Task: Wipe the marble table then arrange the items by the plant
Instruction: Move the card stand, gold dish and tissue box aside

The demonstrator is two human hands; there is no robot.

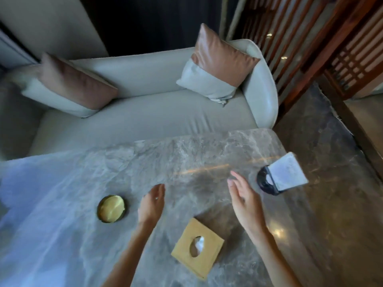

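Observation:
The grey marble table (186,158) fills the lower half of the head view. A round brass dish (111,208) sits left of centre. A square gold tissue box (198,247) with a tissue in its oval hole lies near the front. At the right edge stands a white card in a dark holder (281,177). My left hand (152,204) hovers open between the dish and the box, holding nothing. My right hand (243,201) is open too, fingers apart, just left of the card holder. No plant and no cloth are in view.
A pale sofa (145,121) with two brown-and-white cushions (215,65) runs along the table's far side. Dark marble floor (331,141) and a wooden lattice screen (310,38) lie to the right. Bright glare covers the table's left part.

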